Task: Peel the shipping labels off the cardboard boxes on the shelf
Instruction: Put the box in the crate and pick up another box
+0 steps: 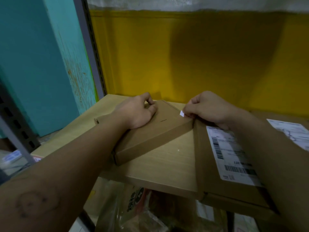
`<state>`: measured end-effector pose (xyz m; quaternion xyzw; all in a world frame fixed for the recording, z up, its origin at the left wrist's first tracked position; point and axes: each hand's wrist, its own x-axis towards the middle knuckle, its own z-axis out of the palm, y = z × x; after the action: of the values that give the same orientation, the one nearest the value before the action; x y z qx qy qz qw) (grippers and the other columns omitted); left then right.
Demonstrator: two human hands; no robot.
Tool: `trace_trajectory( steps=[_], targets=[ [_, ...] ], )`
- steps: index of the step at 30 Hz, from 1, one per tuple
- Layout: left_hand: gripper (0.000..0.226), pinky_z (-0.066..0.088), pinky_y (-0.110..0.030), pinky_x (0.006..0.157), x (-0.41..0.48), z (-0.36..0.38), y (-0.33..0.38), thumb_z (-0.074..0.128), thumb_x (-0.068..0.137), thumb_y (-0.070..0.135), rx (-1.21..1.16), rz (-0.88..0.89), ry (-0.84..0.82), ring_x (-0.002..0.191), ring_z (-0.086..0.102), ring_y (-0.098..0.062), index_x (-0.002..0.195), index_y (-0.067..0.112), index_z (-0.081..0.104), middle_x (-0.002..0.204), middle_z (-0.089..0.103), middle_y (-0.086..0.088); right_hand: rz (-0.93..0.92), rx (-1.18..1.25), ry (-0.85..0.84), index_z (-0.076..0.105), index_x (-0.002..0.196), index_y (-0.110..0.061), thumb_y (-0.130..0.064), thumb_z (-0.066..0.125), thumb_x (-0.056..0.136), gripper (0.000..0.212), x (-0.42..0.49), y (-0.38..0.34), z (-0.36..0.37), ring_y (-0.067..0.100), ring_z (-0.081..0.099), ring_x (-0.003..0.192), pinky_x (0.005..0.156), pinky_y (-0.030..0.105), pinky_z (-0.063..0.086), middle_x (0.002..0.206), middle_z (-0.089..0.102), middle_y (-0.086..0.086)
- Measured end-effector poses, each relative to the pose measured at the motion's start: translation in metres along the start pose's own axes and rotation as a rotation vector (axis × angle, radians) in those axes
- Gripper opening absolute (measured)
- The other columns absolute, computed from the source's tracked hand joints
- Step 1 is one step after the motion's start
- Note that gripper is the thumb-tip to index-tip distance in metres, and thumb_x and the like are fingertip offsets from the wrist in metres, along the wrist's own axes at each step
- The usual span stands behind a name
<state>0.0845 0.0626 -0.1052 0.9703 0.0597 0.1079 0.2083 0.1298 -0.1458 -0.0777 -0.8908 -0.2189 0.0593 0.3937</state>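
Currently my right hand (pixel 209 109) pinches a label scrap (pixel 181 113); my left hand (pixel 138 113) clamps the flat box (pixel 158 131); the next label (pixel 234 156) lies at five o'clock.

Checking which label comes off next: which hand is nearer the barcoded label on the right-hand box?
Right. The right hand sits just past the far end of the barcoded label, pinching a white scrap; the left hand rests on the flat box farther left.
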Motion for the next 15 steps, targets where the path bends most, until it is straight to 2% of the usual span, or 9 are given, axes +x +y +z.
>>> trace_trajectory(
  steps=[8, 15],
  targets=[
    [0.029, 0.050, -0.042, 0.084, 0.000, 0.001, 0.000, 0.039, 0.095, 0.057, -0.013, 0.009, 0.010, 0.091, 0.059, -0.023, 0.106, 0.035, 0.053, 0.105, 0.064, -0.002, -0.021, 0.042, 0.096, 0.070, 0.072, -0.005, -0.013, 0.062, 0.084, 0.017, 0.000, 0.007, 0.004, 0.014, 0.056, 0.064, 0.064, 0.028, 0.042, 0.068, 0.065, 0.005],
    [0.028, 0.049, -0.042, 0.087, -0.003, -0.001, -0.001, 0.036, 0.100, 0.048, -0.074, 0.031, 0.012, 0.095, 0.058, -0.023, 0.106, 0.030, 0.057, 0.105, 0.065, -0.003, -0.028, 0.125, 0.190, 0.063, 0.075, 0.007, -0.017, 0.062, 0.081, 0.025, 0.003, 0.013, 0.010, 0.021, 0.049, 0.064, 0.062, 0.036, 0.037, 0.072, 0.060, 0.021]
  ],
)
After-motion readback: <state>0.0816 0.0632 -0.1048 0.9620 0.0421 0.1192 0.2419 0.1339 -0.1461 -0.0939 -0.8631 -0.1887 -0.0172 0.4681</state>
